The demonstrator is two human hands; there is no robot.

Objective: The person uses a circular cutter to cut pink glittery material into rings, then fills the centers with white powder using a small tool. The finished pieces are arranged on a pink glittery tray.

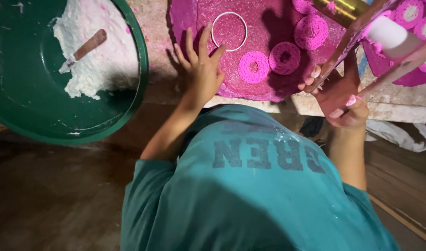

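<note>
The green basin [18,107] is the largest item, at the left edge of the desk [157,88]. It contains one mound of white paste [99,53] with one brown-handled spatula [83,49] embedded in it.

A pink glitter sheet [264,60] covers the desk centre. It appears thin and flexible, and its grit is likely to shed on contact.

The left hand [201,69] lies flat on the sheet, fingers spread, grasping nothing. Its fingertips are just beside one white ring [228,31], which lies flat on the sheet near the far edge. Judged by appearance, the ring is light, thin and stiff, possibly brittle. Take hold at the rim between two fingertips, or press it down evenly.

The right hand [340,100] is clenched on a pink-smeared stick frame [361,51] at the right edge of the desk. The frame looks rigid and light; its coating may be slippery where wet. Hold it on the bare lower bars.

Three pink glitter rings [253,67] lie whole on the sheet between the hands; a fourth is cut off at the top edge. They appear soft and easily dented; lift them by the outer edge. Further rings at the upper right are partly hidden, so their count cannot be determined.
</note>
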